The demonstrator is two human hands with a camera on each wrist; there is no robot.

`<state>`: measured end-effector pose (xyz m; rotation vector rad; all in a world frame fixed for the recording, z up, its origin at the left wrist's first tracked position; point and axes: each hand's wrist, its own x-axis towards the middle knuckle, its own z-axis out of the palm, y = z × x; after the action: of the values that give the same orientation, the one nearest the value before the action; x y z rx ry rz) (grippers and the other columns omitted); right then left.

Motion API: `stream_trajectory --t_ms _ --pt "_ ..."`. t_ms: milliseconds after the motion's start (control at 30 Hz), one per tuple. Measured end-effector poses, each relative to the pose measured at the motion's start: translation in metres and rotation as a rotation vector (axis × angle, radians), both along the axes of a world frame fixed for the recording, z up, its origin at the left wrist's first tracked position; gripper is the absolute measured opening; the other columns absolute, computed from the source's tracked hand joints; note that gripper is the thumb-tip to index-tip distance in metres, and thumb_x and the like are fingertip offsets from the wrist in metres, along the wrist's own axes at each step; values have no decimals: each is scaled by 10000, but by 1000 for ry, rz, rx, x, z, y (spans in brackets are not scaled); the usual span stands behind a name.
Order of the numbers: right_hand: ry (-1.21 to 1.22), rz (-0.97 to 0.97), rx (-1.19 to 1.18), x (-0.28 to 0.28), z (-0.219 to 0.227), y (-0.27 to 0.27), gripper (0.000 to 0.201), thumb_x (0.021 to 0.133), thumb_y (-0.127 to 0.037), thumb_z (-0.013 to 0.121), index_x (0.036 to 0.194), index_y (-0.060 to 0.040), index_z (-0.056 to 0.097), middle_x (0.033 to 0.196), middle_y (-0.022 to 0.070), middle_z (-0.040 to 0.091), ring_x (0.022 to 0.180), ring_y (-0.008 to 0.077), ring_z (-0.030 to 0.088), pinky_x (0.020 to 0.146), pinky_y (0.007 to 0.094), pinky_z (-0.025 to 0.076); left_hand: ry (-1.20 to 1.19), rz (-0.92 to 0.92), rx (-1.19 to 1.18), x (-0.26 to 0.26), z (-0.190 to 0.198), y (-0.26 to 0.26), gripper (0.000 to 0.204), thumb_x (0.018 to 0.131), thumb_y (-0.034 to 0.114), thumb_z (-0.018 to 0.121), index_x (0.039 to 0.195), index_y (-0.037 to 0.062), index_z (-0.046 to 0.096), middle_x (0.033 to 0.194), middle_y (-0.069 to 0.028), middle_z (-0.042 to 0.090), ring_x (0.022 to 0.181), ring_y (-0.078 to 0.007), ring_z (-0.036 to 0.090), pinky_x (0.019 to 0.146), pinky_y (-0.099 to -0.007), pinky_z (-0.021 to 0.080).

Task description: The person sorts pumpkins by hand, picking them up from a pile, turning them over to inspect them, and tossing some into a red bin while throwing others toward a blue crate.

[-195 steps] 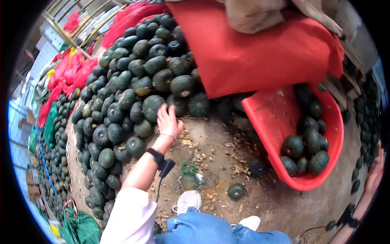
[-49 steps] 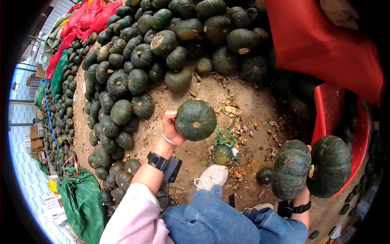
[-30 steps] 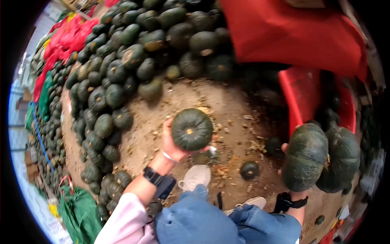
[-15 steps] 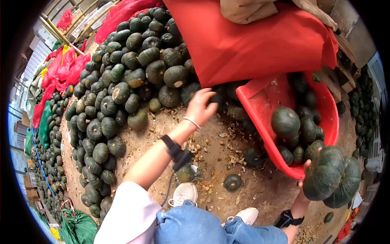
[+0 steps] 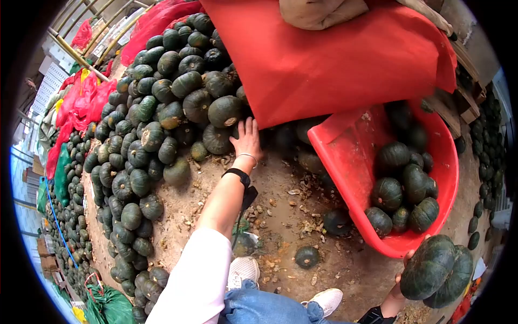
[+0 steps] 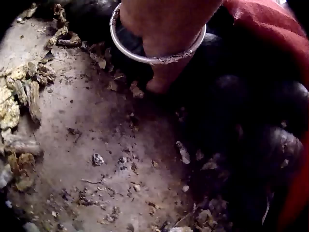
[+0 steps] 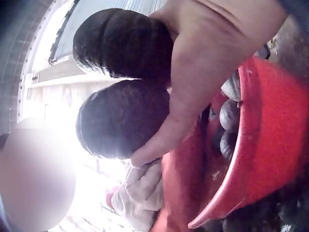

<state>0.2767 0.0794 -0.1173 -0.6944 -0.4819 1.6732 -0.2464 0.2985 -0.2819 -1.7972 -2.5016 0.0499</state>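
My left hand reaches to the foot of a big heap of dark green kabocha squashes, its fingers spread beside a squash by the red sheet's edge. In the left wrist view the fingers are hidden in dark shadow below the bangle. My right hand holds two kabocha squashes together, the nearer one and another behind it. The right wrist view shows the thumb and palm gripping that pair. A red tub with several squashes inside lies tilted in front of the right hand.
A red sheet with brown sacking on it hangs over the heap and the tub's back. Loose squashes and dry scraps lie on the dirt floor. A green bag stands lower left. More squashes line the far right.
The left hand held a squash a second ago; that squash has gone into the red tub and the hand is back at the heap. The right hand keeps its two squashes, slightly lower in view.
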Motion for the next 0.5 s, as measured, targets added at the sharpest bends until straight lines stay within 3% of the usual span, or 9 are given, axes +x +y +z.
stream_trajectory --t_ms 67,167,200,233,300,367,400,433,500 --pt "85 14 49 0 -11 4 681 948 -591 369 1513 -237 228 1419 237 421 1275 443 448 841 786 392 -86 -51 -29 -4 9 -9 1042 551 301 842 1418 134 289 1469 -54 275 1384 -307 235 936 -639 413" --pt "362 34 34 -21 -7 19 701 950 -597 358 1528 -251 166 1494 203 323 1299 430 424 801 802 391 -446 -28 179 -18 7 -33 1047 518 304 841 1402 109 315 1430 -132 329 1372 -327 251 989 -581 404" --pt "377 -6 4 -19 -7 17 720 945 -608 360 1533 -255 140 1518 192 283 1314 430 405 792 807 387 -503 -60 401 -30 -12 -42 1039 495 320 836 1378 67 352 1384 -201 387 1335 -346 325 1025 -507 401" --pt "362 0 2 -16 -8 14 732 943 -614 359 1536 -255 123 1532 185 255 1322 430 394 788 810 385 -751 94 473 -23 7 -59 921 579 285 814 1350 19 387 1311 -200 475 1241 -340 452 1037 -466 408" --pt "306 71 30 -12 -12 10 750 942 -620 356 1539 -249 96 1553 175 214 1333 428 380 784 814 382 -1931 134 448 -24 33 -98 735 727 308 713 1329 7 418 1294 -169 526 1176 -321 534 1060 -452 403" --pt "176 121 149 -20 -14 16 765 942 -627 346 1540 -229 85 1561 162 200 1330 438 378 808 818 363 -2525 132 382 -15 63 -139 632 840 357 569 1357 27 419 1309 -157 537 1193 -308 542 1080 -473 389" --pt "83 101 234 -32 -11 18 775 941 -633 339 1540 -214 84 1564 152 200 1325 449 379 831 821 345 -2534 105 360 -13 72 -153 669 853 448 496 1385 49 419 1371 -160 499 1247 -309 508 1087 -499 376" --pt "-10 81 322 -44 -8 19 785 939 -640 331 1540 -199 83 1566 143 200 1320 460 380 855 825 327 -2540 219 413 -21 53 -166 776 827 524 506 1435 63 362 1439 -182 419 1283 -398 448 1035 -658 354" --pt "85 137 311 -66 12 26 768 950 -598 374 1533 -159 132 1551 130 252 1281 421 444 940 735 358 -2605 211 392 -10 79 -175 773 820 544 485 1432 84 375 1443 -166 422 1287 -396 444 1043 -667 335"
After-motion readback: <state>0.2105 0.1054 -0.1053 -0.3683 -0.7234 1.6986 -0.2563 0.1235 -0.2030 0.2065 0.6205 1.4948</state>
